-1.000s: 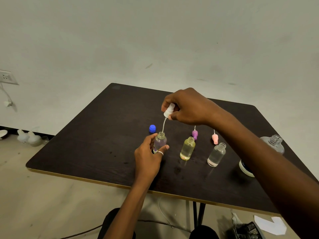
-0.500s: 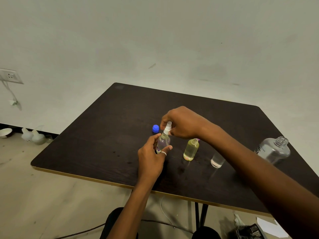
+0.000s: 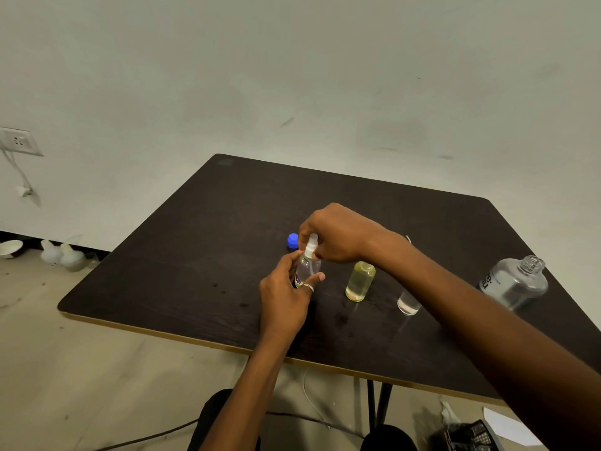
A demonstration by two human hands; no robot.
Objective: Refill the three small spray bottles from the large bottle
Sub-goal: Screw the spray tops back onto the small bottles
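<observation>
A second ago we held the white sprayer (image 3: 311, 244) above the first small bottle (image 3: 307, 267); now our right hand (image 3: 338, 234) pinches it onto the neck while our left hand (image 3: 286, 292) grips the bottle on the tabletop (image 3: 201, 255). We judge two bottles remain uncapped.

We list: table (image 3: 201, 255), dark matt wood grain, pale edge band. Small bottle (image 3: 307, 266) in our grip, clear glossy plastic, white plastic sprayer (image 3: 311, 244) on top. Beside it, a glossy yellow-tinted bottle (image 3: 359, 281). Behind, a smooth blue plastic cap (image 3: 292, 240).
</observation>
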